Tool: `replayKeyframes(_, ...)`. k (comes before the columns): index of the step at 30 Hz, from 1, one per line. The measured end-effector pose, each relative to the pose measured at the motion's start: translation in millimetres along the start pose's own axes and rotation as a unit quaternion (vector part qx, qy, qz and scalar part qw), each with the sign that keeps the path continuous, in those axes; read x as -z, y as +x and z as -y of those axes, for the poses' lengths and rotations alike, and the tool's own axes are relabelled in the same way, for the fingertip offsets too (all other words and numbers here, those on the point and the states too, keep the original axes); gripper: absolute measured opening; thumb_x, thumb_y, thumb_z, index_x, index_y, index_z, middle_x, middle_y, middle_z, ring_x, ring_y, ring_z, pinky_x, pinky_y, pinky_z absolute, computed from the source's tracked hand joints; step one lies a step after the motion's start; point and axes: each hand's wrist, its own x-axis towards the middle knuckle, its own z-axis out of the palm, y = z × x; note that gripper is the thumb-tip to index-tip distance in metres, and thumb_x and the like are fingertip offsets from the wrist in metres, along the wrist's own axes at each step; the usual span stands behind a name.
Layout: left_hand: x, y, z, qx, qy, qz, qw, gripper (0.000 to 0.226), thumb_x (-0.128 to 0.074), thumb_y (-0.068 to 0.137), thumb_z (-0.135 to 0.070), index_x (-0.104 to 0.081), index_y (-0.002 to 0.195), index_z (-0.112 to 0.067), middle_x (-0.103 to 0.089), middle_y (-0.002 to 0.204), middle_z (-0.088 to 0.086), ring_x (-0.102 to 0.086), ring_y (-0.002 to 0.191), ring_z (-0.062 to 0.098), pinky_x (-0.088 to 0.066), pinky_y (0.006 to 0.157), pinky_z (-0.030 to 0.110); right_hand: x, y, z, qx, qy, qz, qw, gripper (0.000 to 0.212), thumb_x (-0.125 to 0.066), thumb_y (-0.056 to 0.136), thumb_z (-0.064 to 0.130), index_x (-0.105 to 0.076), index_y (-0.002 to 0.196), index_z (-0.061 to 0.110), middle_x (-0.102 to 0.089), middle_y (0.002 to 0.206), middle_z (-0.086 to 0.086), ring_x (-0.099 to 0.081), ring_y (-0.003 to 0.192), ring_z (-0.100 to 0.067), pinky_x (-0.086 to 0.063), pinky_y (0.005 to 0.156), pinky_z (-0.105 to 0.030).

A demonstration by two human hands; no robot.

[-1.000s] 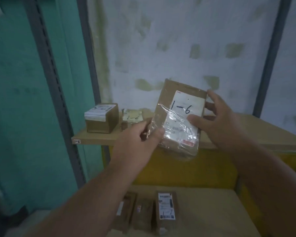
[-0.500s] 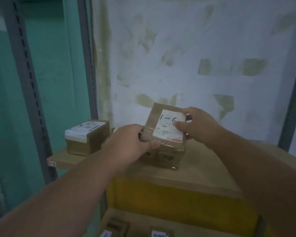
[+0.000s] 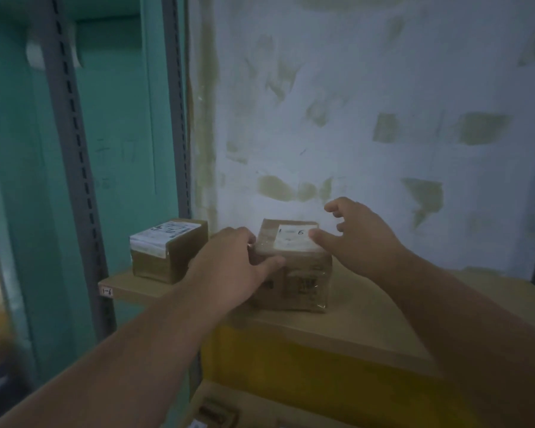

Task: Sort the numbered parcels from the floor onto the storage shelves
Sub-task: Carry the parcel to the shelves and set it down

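Observation:
A brown cardboard parcel wrapped in clear tape stands on the wooden shelf, its white top label marked "1-6". My left hand grips its left front corner, thumb across the front face. My right hand hovers at the parcel's right top edge, fingers spread and relaxed, thumb tip touching the label. A second brown parcel with a white label sits further left on the same shelf, apart from both hands.
The shelf edge carries a small tag reading "1-6". Grey slotted uprights stand left of it, a teal wall behind them. A patchy white wall backs the shelf. Below is a yellow panel and a lower shelf with parcels.
The parcel has gone from tilted in both hands to standing on the shelf. My right hand has let go of it and opened. My left hand stays on its left corner.

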Motion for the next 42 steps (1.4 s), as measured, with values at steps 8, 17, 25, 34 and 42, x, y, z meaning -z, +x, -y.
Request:
replayKeyframes(8,44.5,-51.7,70.5,-0.1,-0.028,-0.091,0.99,0.039,-0.07,0.084,-0.051,-0.059,0.113,-0.028,-0.054,0.098,-0.014,-0.051,0.084,0.007,-0.04,0.071,0.027,-14.1,-74.1,129.4,0.121,0.019,-0.092,0.988,0.048,-0.065,0.088,0.05,-0.051,0.129,0.03,-0.05,0.121,0.017,-0.051,0.109,-0.002,-0.043,0.089,-0.022)
replayKeyframes(17,169.7,-172.6,287.3,-0.036,0.029,-0.114,0.992,0.041,-0.059,0.081,-0.056,-0.062,0.11,-0.028,-0.056,0.094,-0.016,-0.049,0.076,0.001,-0.04,0.071,0.022,-135.8,-137.0,348.1,0.205,0.147,-0.049,0.966,0.049,-0.07,0.085,0.046,-0.056,0.127,0.025,-0.047,0.11,0.018,-0.051,0.102,-0.001,-0.042,0.088,-0.023)
replayKeyframes(25,255.3,-220.5,456.3,0.084,0.09,-0.137,0.983,0.032,-0.069,0.082,-0.049,-0.062,0.107,-0.03,-0.055,0.094,-0.018,-0.048,0.087,0.003,-0.04,0.076,0.022,-268.2,-136.9,505.2,0.261,0.228,0.014,0.938,0.047,-0.067,0.082,0.049,-0.056,0.122,0.027,-0.056,0.113,0.015,-0.057,0.104,-0.006,-0.048,0.09,-0.029)
replayKeyframes(34,325.2,-206.7,654.1,0.226,0.15,-0.143,0.952,0.031,-0.069,0.085,-0.047,-0.061,0.112,-0.034,-0.058,0.102,-0.016,-0.053,0.089,0.007,-0.045,0.075,0.022,-441.1,-74.3,670.3,0.31,0.297,0.11,0.896,0.045,-0.069,0.084,0.044,-0.056,0.124,0.027,-0.048,0.109,0.018,-0.051,0.099,-0.003,-0.039,0.084,-0.024)
replayKeyframes(42,389.4,-214.6,828.6,0.336,0.185,-0.15,0.911,0.037,-0.063,0.086,-0.058,-0.056,0.118,-0.04,-0.053,0.1,-0.024,-0.054,0.091,0.002,-0.049,0.077,0.019,-573.8,-33.5,828.1,0.351,0.326,0.207,0.854,0.043,-0.068,0.087,0.044,-0.055,0.125,0.03,-0.052,0.113,0.014,-0.054,0.102,-0.005,-0.041,0.081,-0.017)
